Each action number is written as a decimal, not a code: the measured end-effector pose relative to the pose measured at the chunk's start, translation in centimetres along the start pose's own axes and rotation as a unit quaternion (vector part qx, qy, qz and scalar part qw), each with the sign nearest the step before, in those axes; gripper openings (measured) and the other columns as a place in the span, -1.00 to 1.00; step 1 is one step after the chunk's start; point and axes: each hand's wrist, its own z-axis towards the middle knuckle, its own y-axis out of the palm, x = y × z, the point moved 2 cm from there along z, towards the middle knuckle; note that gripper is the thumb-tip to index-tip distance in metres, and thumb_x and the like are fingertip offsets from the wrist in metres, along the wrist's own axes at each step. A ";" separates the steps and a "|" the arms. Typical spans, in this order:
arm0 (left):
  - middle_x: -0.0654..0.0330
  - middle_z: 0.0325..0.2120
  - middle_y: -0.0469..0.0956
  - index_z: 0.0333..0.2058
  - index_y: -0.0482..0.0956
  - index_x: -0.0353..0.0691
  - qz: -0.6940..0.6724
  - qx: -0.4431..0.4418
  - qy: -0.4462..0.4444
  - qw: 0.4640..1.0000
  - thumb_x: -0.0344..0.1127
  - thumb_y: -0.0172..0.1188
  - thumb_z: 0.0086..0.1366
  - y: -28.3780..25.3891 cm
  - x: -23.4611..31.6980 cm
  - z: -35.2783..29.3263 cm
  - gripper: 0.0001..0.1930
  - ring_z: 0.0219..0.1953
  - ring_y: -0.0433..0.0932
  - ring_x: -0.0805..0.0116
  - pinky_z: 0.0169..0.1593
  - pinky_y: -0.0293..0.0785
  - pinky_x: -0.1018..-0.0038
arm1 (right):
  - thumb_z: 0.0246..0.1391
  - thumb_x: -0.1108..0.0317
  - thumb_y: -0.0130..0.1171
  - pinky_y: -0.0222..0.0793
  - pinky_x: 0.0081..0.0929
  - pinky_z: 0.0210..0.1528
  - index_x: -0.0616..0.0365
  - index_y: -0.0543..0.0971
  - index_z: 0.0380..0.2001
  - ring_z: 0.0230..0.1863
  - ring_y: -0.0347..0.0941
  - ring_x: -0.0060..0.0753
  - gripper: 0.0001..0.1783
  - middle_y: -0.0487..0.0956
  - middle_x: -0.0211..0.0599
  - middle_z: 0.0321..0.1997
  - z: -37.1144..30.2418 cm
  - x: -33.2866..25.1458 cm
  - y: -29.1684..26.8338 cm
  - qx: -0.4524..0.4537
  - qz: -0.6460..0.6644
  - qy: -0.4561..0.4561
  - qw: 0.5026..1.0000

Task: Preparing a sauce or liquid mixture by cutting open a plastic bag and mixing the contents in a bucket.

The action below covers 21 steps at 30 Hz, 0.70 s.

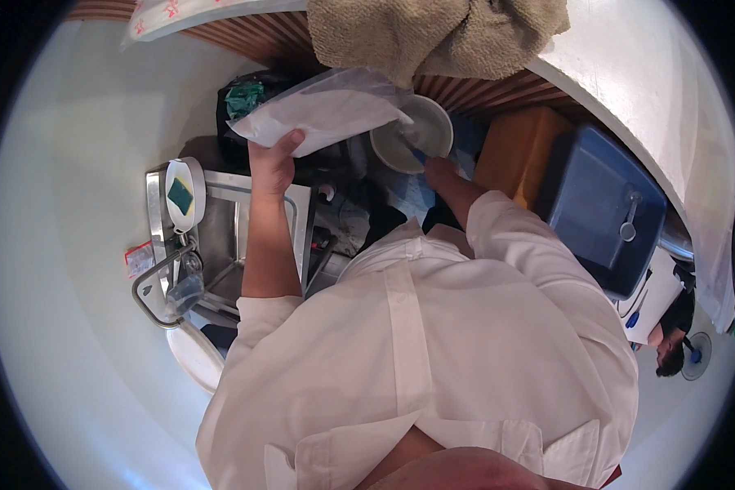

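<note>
My left hand (273, 166) is closed round the lower edge of a clear plastic bag (322, 113) filled with something white, and the thumb presses on its side. The bag lies tilted in the air, its right end close to the rim of a round white bucket (444, 122). My right hand (442, 171) is closed on a blue-handled utensil (418, 153). The utensil reaches into the bucket, and its working end is too small and blurred to name. Whitish stuff shows inside the bucket, beside the utensil.
A metal sink (230, 214) with a tap (143, 298) stands at left; a green sponge (181, 196) sits in a white dish (193, 180). A brown towel (433, 37) hangs ahead. At right are an orange-brown box (518, 151), a blue tub (588, 188) holding a scoop (628, 224), and another person (674, 339).
</note>
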 end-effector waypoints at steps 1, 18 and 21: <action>0.14 -0.06 0.55 0.03 0.44 -0.30 0.000 0.003 0.000 1.000 -0.52 0.46 -0.07 0.1 -0.1 0.1 -0.37 0.02 0.50 0.26 0.16 0.35 0.36 | 0.10 0.32 0.01 0.50 -0.02 -0.09 0.17 0.63 -0.16 -0.06 0.59 0.01 -0.69 0.64 -0.04 -0.10 -0.2 0.0 0.6 0.010 -0.005 -0.018 1.000; 0.14 -0.04 0.54 0.06 0.42 -0.31 0.007 -0.014 0.007 1.000 -0.45 0.51 -0.07 0.2 0.2 0.2 -0.33 0.04 0.50 0.25 0.16 0.34 0.36 | 0.13 0.31 0.04 0.50 0.00 -0.06 0.10 0.65 -0.10 -0.02 0.58 0.00 -0.68 0.64 -0.09 -0.06 2.7 5.0 -1.3 0.066 -0.012 0.024 0.997; 0.14 -0.04 0.54 0.06 0.42 -0.31 0.007 -0.004 -0.001 1.000 -0.44 0.51 -0.08 0.2 0.0 0.2 -0.32 0.04 0.50 0.25 0.16 0.34 0.36 | 0.10 0.35 0.06 0.51 0.05 -0.11 0.12 0.68 -0.16 -0.05 0.59 0.00 -0.71 0.65 -0.09 -0.09 2.9 2.1 -2.9 0.011 -0.048 0.042 0.998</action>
